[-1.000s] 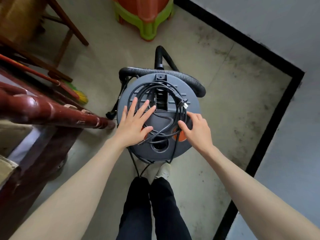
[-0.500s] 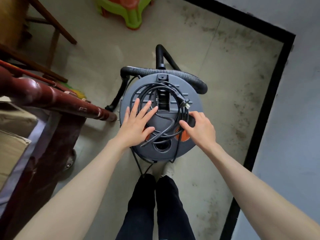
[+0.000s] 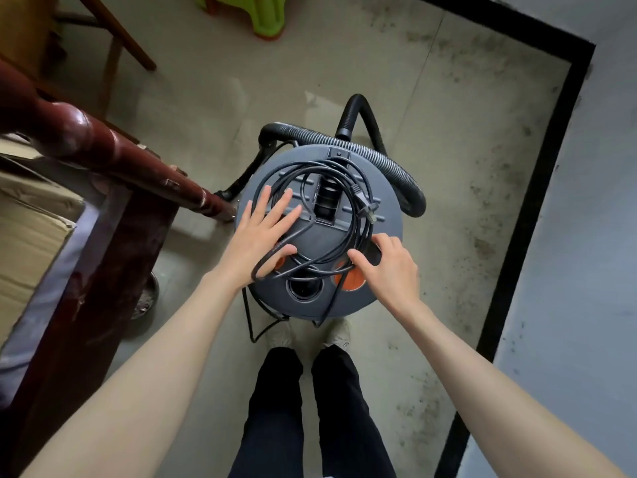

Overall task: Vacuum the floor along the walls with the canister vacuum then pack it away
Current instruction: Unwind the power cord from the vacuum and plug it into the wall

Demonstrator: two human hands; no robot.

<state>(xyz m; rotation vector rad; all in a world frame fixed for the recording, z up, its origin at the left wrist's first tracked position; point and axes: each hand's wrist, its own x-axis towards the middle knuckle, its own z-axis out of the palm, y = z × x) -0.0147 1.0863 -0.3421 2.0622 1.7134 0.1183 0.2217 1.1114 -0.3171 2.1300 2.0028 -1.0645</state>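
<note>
The grey canister vacuum [image 3: 386, 188] stands on the floor right in front of my feet, seen from above. Its black ribbed hose [image 3: 389, 167] curls around the far side of the lid. The black power cord [image 3: 344, 188] lies coiled on the lid, with its plug [image 3: 367, 210] at the right of the coil. My left hand [image 3: 258, 236] lies flat on the lid's left side with fingers spread, and a cord loop crosses over its thumb. My right hand [image 3: 386, 267] pinches the coil at the lid's right side, thumb inside the coil and curled fingers outside.
A dark red wooden furniture rail [image 3: 103, 146] juts in from the left, close to the vacuum. Wooden chair legs [image 3: 120, 39] and a green plastic stool [image 3: 265, 19] stand farther off. A black skirting band [image 3: 537, 188] marks the grey wall at right.
Both hands have stayed on the lid and cord. A loop of cord now lies over my left thumb. My head has shifted, so the vacuum sits more to the right.
</note>
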